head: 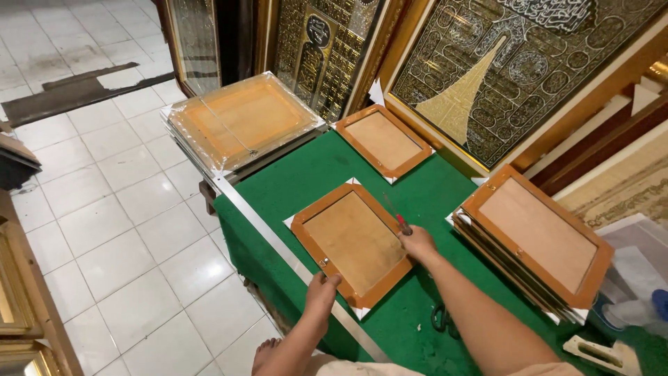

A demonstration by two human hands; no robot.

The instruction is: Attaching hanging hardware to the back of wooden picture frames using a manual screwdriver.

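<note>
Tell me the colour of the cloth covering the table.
Green cloth, plain and unpatterned, seen best in the head view.

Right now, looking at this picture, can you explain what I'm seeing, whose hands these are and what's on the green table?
There is one picture, taken by a camera worn on a person's head, looking down at their own bare hands. The left hand steadies the near edge of a wooden picture frame lying face down on the green table. The right hand holds a red-handled screwdriver at the frame's right edge. Another frame lies farther back, a stack of frames sits to the right, and plastic-wrapped frames sit at the far left corner. A long metal ruler lies along the table's left edge.
</note>
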